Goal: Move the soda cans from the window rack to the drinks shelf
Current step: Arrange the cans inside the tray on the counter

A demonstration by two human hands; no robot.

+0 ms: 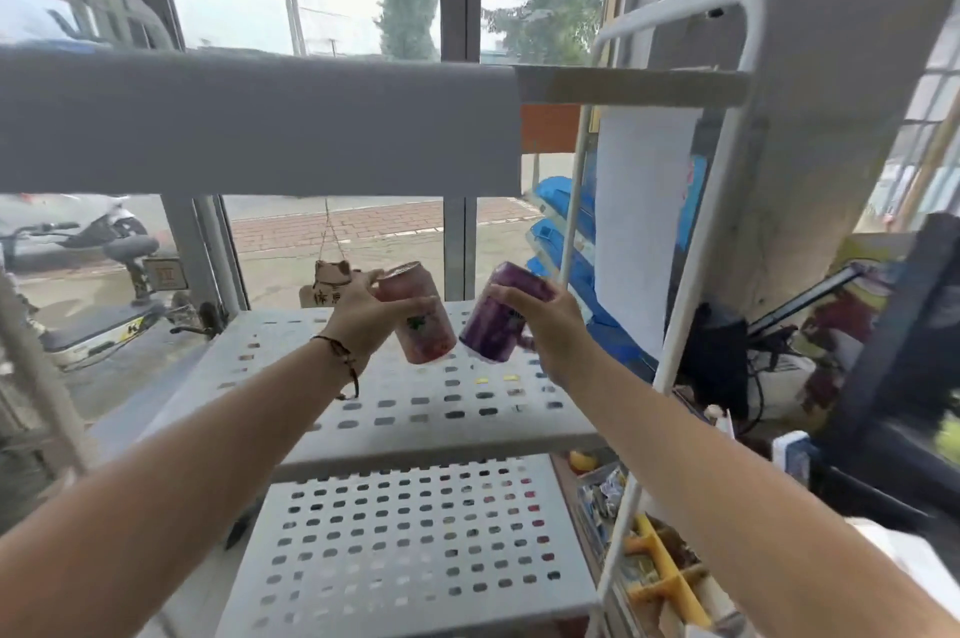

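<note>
My left hand (363, 312) grips a pink soda can (423, 331), tilted with its top leaning left. A purple soda can (493, 325) is held in my right hand (545, 325), its top leaning right. The two cans nearly touch at their bases. Both hang above the middle tier of the white perforated window rack (415, 409). No other can stands on that tier or on the lower tier (410, 549).
The rack's top tier (260, 123) crosses the view above my hands. A white tube frame (691, 268) bounds the rack on the right. Behind it are blue packs (561, 242), a white sheet, cables and snack bins (660, 564). A small cat charm (327, 279) hangs at the window.
</note>
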